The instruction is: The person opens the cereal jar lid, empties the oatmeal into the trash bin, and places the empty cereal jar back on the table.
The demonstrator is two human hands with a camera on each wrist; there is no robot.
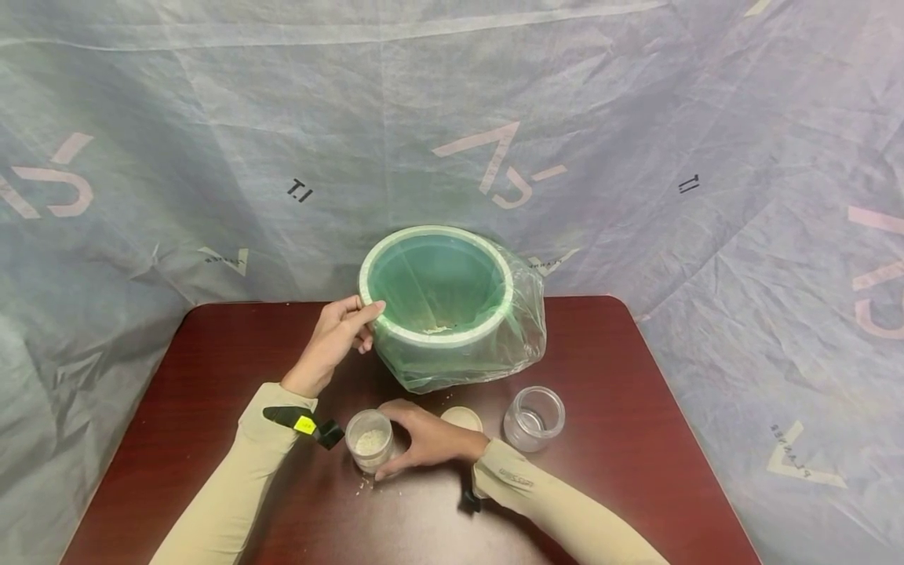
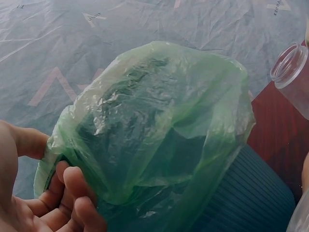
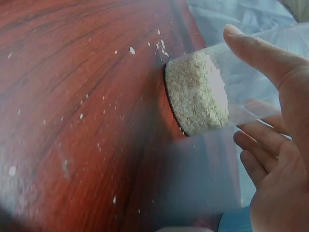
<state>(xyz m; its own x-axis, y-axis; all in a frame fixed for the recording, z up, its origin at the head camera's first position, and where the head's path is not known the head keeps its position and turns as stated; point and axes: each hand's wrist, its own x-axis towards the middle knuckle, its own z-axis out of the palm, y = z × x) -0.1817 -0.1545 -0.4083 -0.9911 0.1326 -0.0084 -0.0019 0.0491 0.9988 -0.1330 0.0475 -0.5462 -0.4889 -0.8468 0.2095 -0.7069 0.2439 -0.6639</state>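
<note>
My left hand (image 1: 334, 336) pinches the rim of a green trash bin (image 1: 435, 339), thumb over the edge and fingers below it. A thin green plastic bag (image 2: 159, 125) lines the bin and hangs loosely outside it. A few pale flakes lie inside near the front. My right hand (image 1: 431, 436) holds a clear jar (image 1: 369, 442) around its side, thumb and fingers on opposite sides. Pale oat-like flakes (image 3: 195, 94) fill the jar's lower part, and its top is uncovered. The jar's base appears to rest on the table.
To the right of my right hand stands a second clear jar (image 1: 534, 420). A round cream lid (image 1: 462, 417) lies partly hidden behind my right wrist. Loose flakes (image 3: 132, 50) are scattered over the dark red wooden table (image 1: 678, 471). Grey printed sheeting (image 1: 381, 118) encloses the table's back and sides.
</note>
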